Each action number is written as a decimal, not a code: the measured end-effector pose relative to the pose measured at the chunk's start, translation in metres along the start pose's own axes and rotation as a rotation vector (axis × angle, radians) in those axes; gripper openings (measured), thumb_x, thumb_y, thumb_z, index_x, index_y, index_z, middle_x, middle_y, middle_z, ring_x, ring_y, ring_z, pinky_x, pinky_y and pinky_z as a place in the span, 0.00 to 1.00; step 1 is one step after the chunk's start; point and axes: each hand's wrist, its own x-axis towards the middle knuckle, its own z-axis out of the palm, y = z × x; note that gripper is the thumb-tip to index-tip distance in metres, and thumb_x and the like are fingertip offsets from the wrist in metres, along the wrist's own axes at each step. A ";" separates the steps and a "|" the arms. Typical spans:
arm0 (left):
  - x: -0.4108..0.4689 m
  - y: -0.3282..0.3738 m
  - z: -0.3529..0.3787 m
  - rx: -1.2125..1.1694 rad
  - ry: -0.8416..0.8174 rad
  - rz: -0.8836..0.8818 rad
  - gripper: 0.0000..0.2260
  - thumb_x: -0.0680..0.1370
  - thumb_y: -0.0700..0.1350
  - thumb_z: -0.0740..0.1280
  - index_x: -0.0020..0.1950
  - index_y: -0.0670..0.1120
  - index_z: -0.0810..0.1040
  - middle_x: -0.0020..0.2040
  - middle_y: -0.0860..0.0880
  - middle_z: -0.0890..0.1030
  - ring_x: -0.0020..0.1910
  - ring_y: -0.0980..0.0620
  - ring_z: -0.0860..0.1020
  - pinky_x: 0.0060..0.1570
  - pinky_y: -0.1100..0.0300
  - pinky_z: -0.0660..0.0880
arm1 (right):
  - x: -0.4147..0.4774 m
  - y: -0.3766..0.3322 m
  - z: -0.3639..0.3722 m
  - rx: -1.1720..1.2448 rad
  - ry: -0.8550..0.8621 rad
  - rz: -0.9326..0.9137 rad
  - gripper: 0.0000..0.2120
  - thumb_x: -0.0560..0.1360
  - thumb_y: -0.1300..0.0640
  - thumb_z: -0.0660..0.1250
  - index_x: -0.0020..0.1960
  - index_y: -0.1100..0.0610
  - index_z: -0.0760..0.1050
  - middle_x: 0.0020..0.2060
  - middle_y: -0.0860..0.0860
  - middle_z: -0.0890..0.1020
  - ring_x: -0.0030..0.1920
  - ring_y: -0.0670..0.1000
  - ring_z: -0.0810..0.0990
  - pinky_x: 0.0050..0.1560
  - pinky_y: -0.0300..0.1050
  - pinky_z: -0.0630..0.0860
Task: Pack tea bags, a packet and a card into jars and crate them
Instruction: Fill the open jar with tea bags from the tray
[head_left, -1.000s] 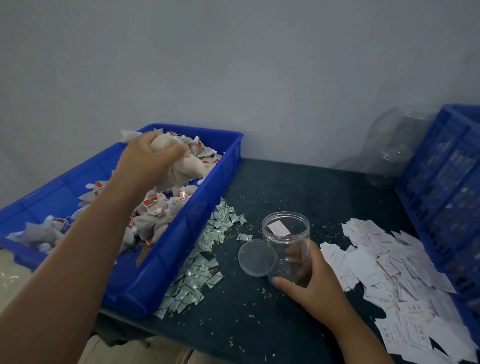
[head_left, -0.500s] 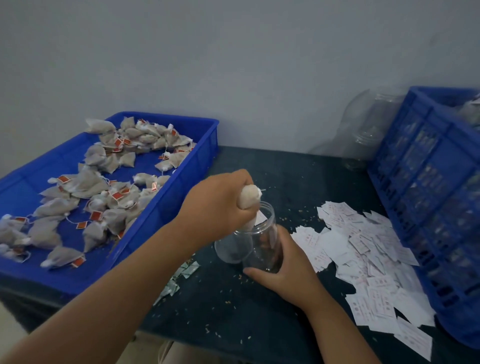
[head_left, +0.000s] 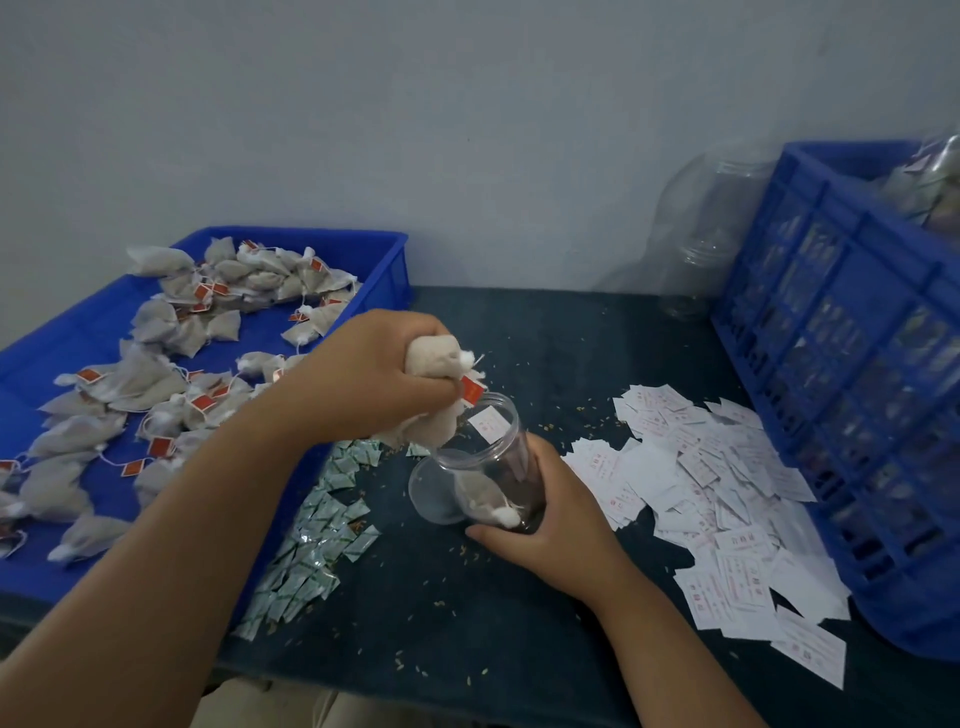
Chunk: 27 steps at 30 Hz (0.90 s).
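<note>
My left hand grips a bunch of beige tea bags with red tags, right over the mouth of a clear plastic jar. My right hand holds that jar, tilted leftward, on the dark table. One tea bag lies at the jar's bottom, and a white card leans inside near the rim. Many more tea bags are spread in the shallow blue tray on the left.
A clear lid lies beside the jar. Small green-white packets are heaped along the tray's edge. White cards are scattered at right. A blue crate holds jars at far right; empty clear jars stand behind it.
My left hand took a handful of tea bags from the tray and carried it right to the jar mouth. One tea bag now lies in the jar, which my right hand has tilted.
</note>
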 end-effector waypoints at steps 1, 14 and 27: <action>0.000 0.003 -0.002 -0.037 0.020 0.024 0.05 0.74 0.48 0.76 0.45 0.55 0.81 0.41 0.58 0.83 0.38 0.60 0.82 0.33 0.68 0.75 | 0.000 0.000 0.000 0.014 -0.002 0.001 0.39 0.68 0.43 0.85 0.74 0.38 0.71 0.65 0.38 0.83 0.63 0.45 0.84 0.60 0.51 0.84; 0.006 -0.001 0.019 -0.003 -0.239 -0.126 0.08 0.77 0.61 0.73 0.48 0.58 0.82 0.44 0.58 0.85 0.41 0.59 0.84 0.44 0.54 0.84 | 0.000 -0.002 -0.003 0.006 -0.046 -0.038 0.41 0.67 0.42 0.86 0.74 0.36 0.70 0.63 0.35 0.83 0.62 0.41 0.85 0.58 0.41 0.82; 0.006 0.009 0.022 -0.127 0.178 -0.081 0.10 0.77 0.59 0.73 0.49 0.54 0.81 0.41 0.54 0.84 0.39 0.58 0.81 0.33 0.67 0.75 | -0.001 -0.001 -0.004 0.036 -0.031 -0.021 0.39 0.68 0.43 0.86 0.73 0.39 0.71 0.60 0.35 0.84 0.56 0.38 0.84 0.54 0.30 0.77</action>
